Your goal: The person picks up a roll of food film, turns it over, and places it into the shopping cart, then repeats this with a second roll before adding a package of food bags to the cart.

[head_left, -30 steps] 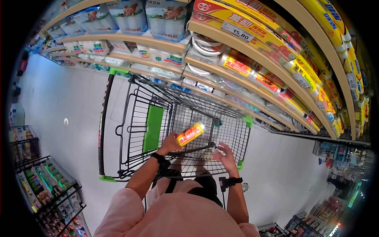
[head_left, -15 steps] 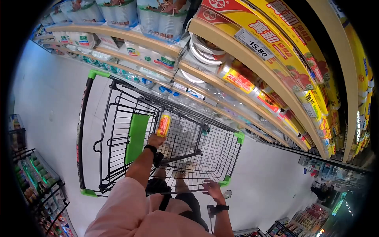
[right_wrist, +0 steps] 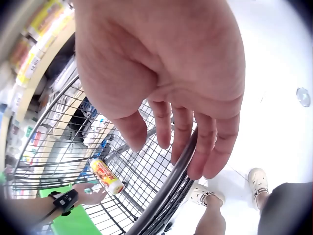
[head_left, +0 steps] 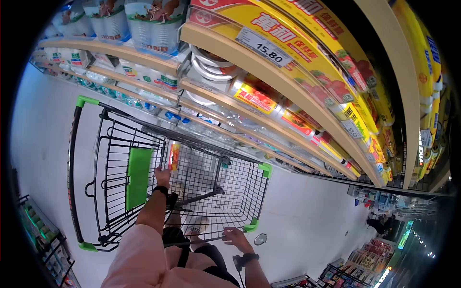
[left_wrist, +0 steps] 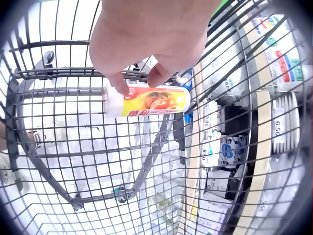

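Cling film roll (left_wrist: 149, 103), yellow and red: one, inside shopping cart (head_left: 72, 168); formerly slanted mid-basket, now nearer green panel (head_left: 139, 178). Left hand (left_wrist: 146, 39): fingertips at roll; grasping or released, cannot tell. Right hand (right_wrist: 161, 73): fingers released, loosely bent, beside cart rim (right_wrist: 166, 190); previously raised over basket.

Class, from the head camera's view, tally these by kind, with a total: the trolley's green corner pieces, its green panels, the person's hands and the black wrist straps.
Green corner pieces: 4
Green panel: 1
Hands, left hand and right hand: 2
Black wrist straps: 2
Total: 9
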### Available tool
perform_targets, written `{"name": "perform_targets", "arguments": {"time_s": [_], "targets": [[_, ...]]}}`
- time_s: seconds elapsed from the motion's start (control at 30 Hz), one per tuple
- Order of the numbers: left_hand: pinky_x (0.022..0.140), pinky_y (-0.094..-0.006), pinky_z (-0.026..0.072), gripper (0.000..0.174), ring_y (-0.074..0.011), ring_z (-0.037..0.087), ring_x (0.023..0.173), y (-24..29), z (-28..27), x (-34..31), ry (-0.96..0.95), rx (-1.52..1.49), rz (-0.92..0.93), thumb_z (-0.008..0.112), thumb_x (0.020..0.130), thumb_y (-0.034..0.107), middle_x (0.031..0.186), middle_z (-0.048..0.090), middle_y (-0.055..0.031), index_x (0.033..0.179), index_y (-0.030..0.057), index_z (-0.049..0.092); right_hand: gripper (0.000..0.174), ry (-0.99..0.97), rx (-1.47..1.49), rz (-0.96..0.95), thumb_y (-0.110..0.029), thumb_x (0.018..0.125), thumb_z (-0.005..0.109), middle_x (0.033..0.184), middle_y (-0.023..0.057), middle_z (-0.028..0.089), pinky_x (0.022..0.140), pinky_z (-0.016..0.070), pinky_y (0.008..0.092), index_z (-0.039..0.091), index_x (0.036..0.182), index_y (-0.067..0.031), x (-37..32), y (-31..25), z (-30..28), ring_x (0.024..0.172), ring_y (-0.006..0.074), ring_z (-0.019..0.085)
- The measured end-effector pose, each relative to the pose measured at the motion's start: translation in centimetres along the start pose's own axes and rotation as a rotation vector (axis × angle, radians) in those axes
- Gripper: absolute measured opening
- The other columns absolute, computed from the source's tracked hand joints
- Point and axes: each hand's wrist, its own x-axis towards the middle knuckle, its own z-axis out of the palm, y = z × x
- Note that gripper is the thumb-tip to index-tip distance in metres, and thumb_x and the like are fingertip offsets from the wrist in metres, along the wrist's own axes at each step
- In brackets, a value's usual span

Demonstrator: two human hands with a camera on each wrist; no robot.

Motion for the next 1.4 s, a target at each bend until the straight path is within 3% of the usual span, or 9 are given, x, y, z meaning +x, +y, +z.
{"name": "perform_targets", "arguments": {"time_s": [0.1,0.27,0.4,0.47,0.67,0.8,0.93,1.17,1.4], "targets": [[0.059,-0.0302,0.0524,0.049,-0.0210,0.058,0.082,1.9,0.5,-2.3,0.025,-0.068,-0.042,0.063,0.079,-0.004,0.102,0.056,-0.0112,0.123,0.0071,0.046,0.049,-0.045,0.034,-0.029,-0.028,0.094,0.065,0.115,0.0136,0.064,0.084,0.0559,0.0348,0.050,0.132,-0.0007,-0.5,-0.6,-0.4,0.097,0.0234,0.068],[0.058,-0.0287,0.0514,0.006,-0.0155,0.056,0.070,3.0,-0.3,-5.8,-0.210,-0.276,-0.067,0.058,0.089,0.009,0.085,0.057,-0.0037,0.095,0.0100,0.057,0.050,-0.094,0.037,-0.077,-0.026,0.095,0.063,0.118,0.0158,0.062,0.086,0.0566,0.0373,0.046,0.134,0.0012,-0.6,-1.7,-2.6,0.095,0.0268,0.069],[0.055,-0.0282,0.0460,0.006,-0.0167,0.051,0.062,2.9,-0.6,-9.1,-0.390,-0.350,-0.008,0.057,0.088,0.007,0.080,0.052,-0.0030,0.094,0.0092,0.055,0.048,-0.074,0.012,-0.137,-0.027,0.096,0.062,0.113,0.0134,0.065,0.082,0.0559,0.0345,0.049,0.133,-0.0004,-1.0,-5.0,-4.5,0.094,0.0231,0.068],[0.057,-0.0282,0.0470,0.009,-0.0168,0.053,0.064,5.3,-0.1,-14.0,-0.405,-0.479,-0.126,0.056,0.089,0.007,0.080,0.053,-0.0030,0.098,0.0081,0.055,0.043,-0.096,-0.016,-0.191,-0.022,0.097,0.060,0.110,0.0120,0.067,0.080,0.0560,0.0337,0.050,0.133,-0.0022,0.4,-5.0,-6.5,0.093,0.0210,0.068],[0.059,-0.0239,0.0463,0.013,-0.0114,0.055,0.069,11.5,0.5,-31.8,-0.407,-0.632,-0.191,0.060,0.092,0.012,0.080,0.056,-0.0005,0.103,0.0079,0.057,0.018,-0.137,-0.049,-0.406,-0.013,0.096,0.056,0.098,0.0111,0.067,0.071,0.0568,0.0298,0.057,0.108,0.0004,-1.0,-9.9,-10.7,0.079,0.0183,0.067],[0.058,-0.0241,0.0438,0.010,-0.0098,0.052,0.059,10.3,0.2,-37.5,-0.536,-0.721,-0.128,0.061,0.091,0.010,0.072,0.057,0.0018,0.100,0.0093,0.058,0.017,-0.217,-0.043,-0.473,-0.016,0.097,0.056,0.094,0.0117,0.068,0.066,0.0555,0.0291,0.059,0.103,-0.0003,-1.3,-11.9,-13.5,0.073,0.0185,0.067],[0.057,-0.0246,0.0427,0.006,-0.0092,0.052,0.060,9.4,-0.2,-43.0,-0.399,-0.794,-0.123,0.060,0.092,0.011,0.069,0.055,0.0030,0.096,0.0104,0.056,0.024,-0.190,-0.005,-0.519,-0.022,0.099,0.055,0.094,0.0129,0.068,0.069,0.0553,0.0314,0.060,0.097,0.0009,-1.8,-12.7,-14.9,0.076,0.0208,0.067],[0.056,-0.0240,0.0406,0.009,-0.0081,0.045,0.056,6.1,-4.3,-42.3,-0.528,-0.913,-0.077,0.059,0.090,0.006,0.065,0.048,0.0057,0.095,0.0130,0.055,0.024,-0.229,-0.050,-0.576,-0.022,0.098,0.053,0.093,0.0104,0.068,0.066,0.0560,0.0313,0.063,0.099,0.0008,-0.9,-13.2,-16.7,0.074,0.0207,0.068],[0.062,-0.0257,0.0462,0.031,-0.0153,0.052,0.068,8.1,-5.2,-41.1,-0.323,-0.938,-0.115,0.058,0.080,-0.005,0.076,0.051,-0.0021,0.106,0.0111,0.054,0.020,-0.025,-0.161,-0.632,0.000,0.088,0.058,0.085,0.0077,0.065,0.061,0.0518,0.0261,0.062,0.107,-0.0030,-5.3,-13.9,-14.9,0.069,0.0144,0.062]]}}
